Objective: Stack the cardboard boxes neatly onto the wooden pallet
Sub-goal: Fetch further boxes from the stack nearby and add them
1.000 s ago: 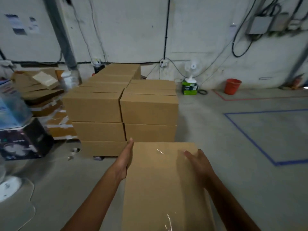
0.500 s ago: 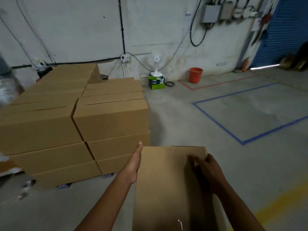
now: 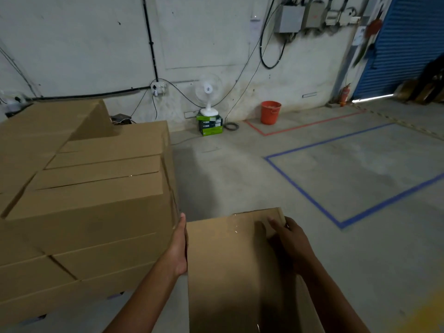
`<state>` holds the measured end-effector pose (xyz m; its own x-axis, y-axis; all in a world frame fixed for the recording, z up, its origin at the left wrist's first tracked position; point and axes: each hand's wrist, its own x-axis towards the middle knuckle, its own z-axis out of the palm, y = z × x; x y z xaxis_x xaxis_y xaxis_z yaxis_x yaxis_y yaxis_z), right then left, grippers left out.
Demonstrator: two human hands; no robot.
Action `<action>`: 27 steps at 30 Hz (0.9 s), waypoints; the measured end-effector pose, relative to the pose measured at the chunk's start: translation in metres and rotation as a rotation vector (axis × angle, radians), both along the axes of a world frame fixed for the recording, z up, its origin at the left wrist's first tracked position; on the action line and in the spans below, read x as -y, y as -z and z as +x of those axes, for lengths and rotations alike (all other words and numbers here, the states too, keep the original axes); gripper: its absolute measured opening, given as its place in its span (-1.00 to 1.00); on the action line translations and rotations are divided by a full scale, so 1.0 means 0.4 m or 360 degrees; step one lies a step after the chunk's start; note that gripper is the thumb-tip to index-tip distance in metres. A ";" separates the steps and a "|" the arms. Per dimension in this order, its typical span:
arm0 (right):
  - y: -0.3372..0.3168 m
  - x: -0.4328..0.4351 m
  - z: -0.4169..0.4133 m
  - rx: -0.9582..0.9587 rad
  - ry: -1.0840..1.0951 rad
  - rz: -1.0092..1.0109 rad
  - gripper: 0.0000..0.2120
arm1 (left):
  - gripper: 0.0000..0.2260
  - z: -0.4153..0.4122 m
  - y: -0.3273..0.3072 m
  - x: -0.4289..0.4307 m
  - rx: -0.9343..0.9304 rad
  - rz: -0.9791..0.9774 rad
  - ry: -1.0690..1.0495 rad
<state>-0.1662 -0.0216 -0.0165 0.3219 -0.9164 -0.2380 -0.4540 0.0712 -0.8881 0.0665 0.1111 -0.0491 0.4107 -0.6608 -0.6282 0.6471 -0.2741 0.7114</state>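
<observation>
Head view: cardboard box between flat left hand and right hand clasping its right edge.

Head-worn view, forward and down.

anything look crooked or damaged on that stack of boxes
Nothing is clearly damaged or askew. The stacked boxes sit in fairly even rows; the far left part rises above the near right part, so the top is uneven, not crooked. The carried box, between the left hand and right hand, looks intact.
</observation>
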 end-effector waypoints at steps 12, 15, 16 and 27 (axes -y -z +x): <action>0.007 0.436 0.202 0.0025 -0.0094 0.0043 -0.60 | -0.71 0.156 0.078 0.379 -0.0149 0.0207 -0.0304; 0.021 0.575 0.304 -0.0006 -0.0019 0.0100 -0.56 | -0.73 0.242 0.084 0.516 -0.0115 0.0159 -0.0318; 0.022 0.625 0.345 -0.0013 0.0000 0.0110 -0.53 | -0.76 0.275 0.082 0.567 -0.0113 0.0124 -0.0337; -0.017 1.141 0.762 0.0022 0.0052 0.0467 -0.46 | -0.68 0.628 0.006 1.015 0.0001 -0.0136 -0.0325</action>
<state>0.1386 -0.4779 -0.0097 0.2981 -0.8192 -0.4900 -0.4355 0.3401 -0.8335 0.3175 -0.2947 -0.0514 0.5419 -0.6148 -0.5730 0.6824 -0.0760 0.7270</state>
